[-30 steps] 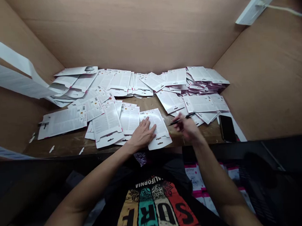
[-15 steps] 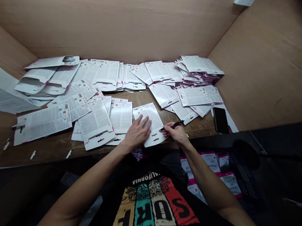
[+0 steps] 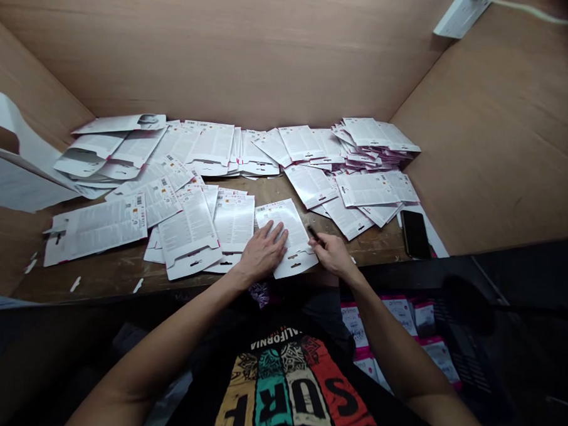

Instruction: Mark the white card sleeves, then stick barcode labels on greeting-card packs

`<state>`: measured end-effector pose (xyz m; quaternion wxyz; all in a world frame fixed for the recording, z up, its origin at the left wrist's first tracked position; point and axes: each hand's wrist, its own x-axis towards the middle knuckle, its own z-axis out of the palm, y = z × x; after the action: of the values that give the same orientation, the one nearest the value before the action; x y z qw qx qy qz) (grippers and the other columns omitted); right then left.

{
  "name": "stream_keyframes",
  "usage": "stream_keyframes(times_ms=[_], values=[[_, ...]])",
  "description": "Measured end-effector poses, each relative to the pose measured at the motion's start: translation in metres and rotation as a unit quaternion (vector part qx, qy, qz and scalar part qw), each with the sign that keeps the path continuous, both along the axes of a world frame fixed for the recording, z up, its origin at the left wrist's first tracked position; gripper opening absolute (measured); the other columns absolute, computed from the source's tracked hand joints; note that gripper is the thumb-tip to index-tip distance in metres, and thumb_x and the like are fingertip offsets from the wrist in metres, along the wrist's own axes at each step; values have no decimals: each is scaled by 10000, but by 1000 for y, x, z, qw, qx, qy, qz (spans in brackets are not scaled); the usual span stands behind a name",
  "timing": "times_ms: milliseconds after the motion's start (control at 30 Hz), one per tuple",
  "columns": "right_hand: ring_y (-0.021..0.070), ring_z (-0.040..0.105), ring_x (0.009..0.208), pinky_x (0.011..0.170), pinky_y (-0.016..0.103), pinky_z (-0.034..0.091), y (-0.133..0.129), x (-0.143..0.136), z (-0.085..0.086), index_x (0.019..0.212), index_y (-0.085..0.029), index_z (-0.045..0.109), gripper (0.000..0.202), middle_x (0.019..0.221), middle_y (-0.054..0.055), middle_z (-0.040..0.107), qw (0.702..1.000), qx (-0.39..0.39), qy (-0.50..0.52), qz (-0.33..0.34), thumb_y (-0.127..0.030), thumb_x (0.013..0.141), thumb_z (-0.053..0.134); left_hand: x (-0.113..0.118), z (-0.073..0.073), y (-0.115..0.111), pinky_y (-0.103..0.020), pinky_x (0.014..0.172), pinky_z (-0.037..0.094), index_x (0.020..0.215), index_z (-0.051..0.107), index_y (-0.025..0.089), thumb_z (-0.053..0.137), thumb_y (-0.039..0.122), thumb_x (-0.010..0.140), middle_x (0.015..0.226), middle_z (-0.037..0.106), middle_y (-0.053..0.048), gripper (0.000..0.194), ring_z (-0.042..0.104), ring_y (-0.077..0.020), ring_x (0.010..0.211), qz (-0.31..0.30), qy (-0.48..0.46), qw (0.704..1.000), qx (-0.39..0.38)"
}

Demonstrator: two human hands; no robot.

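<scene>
A flat white printed packet (image 3: 295, 228) lies at the front edge of the wooden table, with slots in its lower end. My left hand (image 3: 265, 250) rests on its left side, fingers spread and palm down. At the packet's right edge, my right hand (image 3: 331, 253) is closed around a black pen (image 3: 316, 235), whose upper part points away from me. The pen's lower part is hidden in the fingers. More white packets (image 3: 189, 228) overlap just left of my left hand.
Piles of white packets (image 3: 375, 140) run along the back panel and both sides. A black phone (image 3: 415, 233) lies at the right front. A white power strip (image 3: 468, 9) is on the upper right wall. Pink and white packs (image 3: 399, 315) sit in a dark crate below the table.
The pen has swung from slanting across the packet to pointing away from me, and its tip has left the packet's face. My left hand stays on the packet. The camera view has shifted slightly.
</scene>
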<state>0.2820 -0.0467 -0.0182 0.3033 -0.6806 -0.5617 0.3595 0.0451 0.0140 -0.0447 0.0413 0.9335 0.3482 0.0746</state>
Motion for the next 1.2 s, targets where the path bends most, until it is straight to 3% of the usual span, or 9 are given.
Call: stream_keyframes(times_ms=[100,300,467,700,967,1033,1067,1133,1200], values=[[224,679,742,669,291,409,-3,-19,5,754,-207,696,325,758,67,745,983,-28,-181,34,-466,949,674,2,0,-3,-506,1227,401,1545,549,121,454,371,1099,1653,498,-164,520,416,-384,1546,14,6,1000,9],[277,755,961,770,308,439,-1,-57,10,1033,-185,764,272,1025,150,808,939,-106,-327,14,-378,1034,573,1,-3,-6,-511,1218,412,1537,571,117,438,340,1097,1657,494,-168,510,432,-377,1538,29,-7,999,11],[280,767,980,788,315,454,-3,-63,12,1076,-181,753,258,1024,140,807,932,-107,-345,8,-294,1039,524,-3,-4,-8,-497,1211,413,1553,554,119,453,232,1059,1680,465,-162,516,405,-369,1557,28,-6,1000,-4],[320,772,994,856,363,499,-4,-66,20,1080,-174,748,403,1032,191,799,922,-124,-365,-45,-513,1073,531,0,-2,-15,-516,1133,470,1566,535,122,462,201,1030,1679,466,-165,547,413,-397,1538,75,-12,997,-3],[274,740,922,821,339,479,-2,-83,11,1124,-137,674,247,1023,190,766,928,-110,-356,-30,-235,1080,452,-3,-1,-20,-535,1106,489,1538,561,131,453,206,1031,1672,476,-158,524,430,-404,1518,92,-38,995,-10],[228,686,838,766,307,467,-13,-73,14,1077,-148,663,229,943,127,745,962,-85,-256,42,-251,1079,458,-5,-1,-18,-536,1101,494,1525,569,131,461,206,1033,1665,483,-164,510,429,-407,1518,93,-48,994,-18],[205,651,794,735,289,461,-19,-64,17,1033,-161,664,223,889,84,723,974,-84,-173,123,-281,1074,482,-6,-2,-16,-531,1111,490,1518,574,139,471,195,1028,1661,488,-161,504,426,-403,1522,91,-52,994,-25],[174,591,733,682,262,448,-31,-43,24,930,-180,671,237,800,20,668,952,-95,0,291,-363,1042,570,-10,-4,-11,-512,1162,462,1511,574,155,501,142,998,1647,506,-145,518,405,-386,1543,60,-57,996,-37],[167,580,743,681,259,445,-37,-23,29,900,-182,692,233,817,6,650,937,-78,65,335,-403,973,690,-15,-4,-6,-493,1223,412,1512,559,143,517,80,959,1626,524,-142,558,378,-366,1565,-2,-54,998,-39]])
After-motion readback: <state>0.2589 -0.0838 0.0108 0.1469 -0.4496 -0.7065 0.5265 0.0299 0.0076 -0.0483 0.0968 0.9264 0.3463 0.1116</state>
